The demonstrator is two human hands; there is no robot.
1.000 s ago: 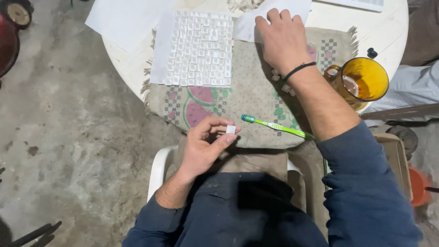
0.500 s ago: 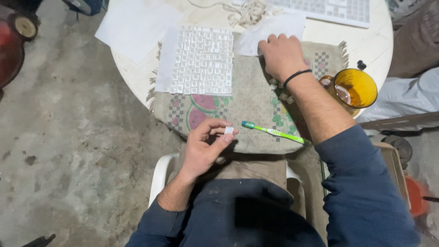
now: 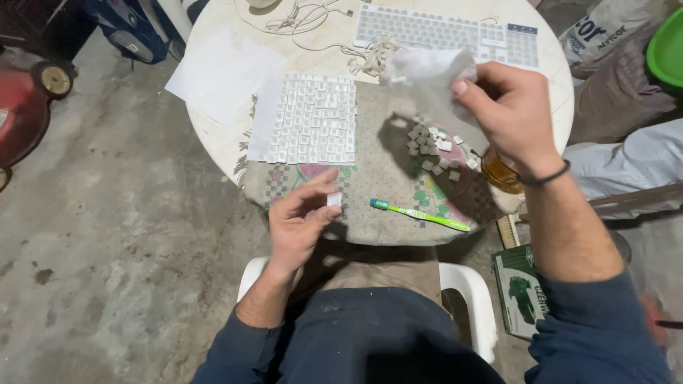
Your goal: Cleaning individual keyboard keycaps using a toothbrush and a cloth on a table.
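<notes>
1. The left hand [image 3: 295, 224] hovers near the front edge of the round white surface [image 3: 213, 135], its grip pinched together on a small white keycap [image 3: 334, 199] between thumb and fingertips.
2. The right hand [image 3: 509, 114] is raised above the surface, its grip clamped on a crumpled white sheet [image 3: 427, 71]; the sheet is blurred, so whether it is paper or cloth cannot be told.
3. Just beyond the keycap lies a white sheet carrying rows of white keycaps [image 3: 313, 117], set out in a grid.
4. To the right of that grid, a loose heap of small grey and white keycaps [image 3: 434, 146] sits on the patterned cloth [image 3: 384, 178]; part of the heap lies in the shadow of the raised sheet.
5. A green toothbrush [image 3: 420, 213] lies on the cloth just right of the held keycap.
6. An amber glass mug [image 3: 498, 174] stands right of the heap, mostly hidden behind the right wrist.
7. A white keyboard [image 3: 441, 32] lies beyond the grid; its top edge is cut off by the frame, and a tangle of white cable [image 3: 306, 14] lies beside it.
</notes>
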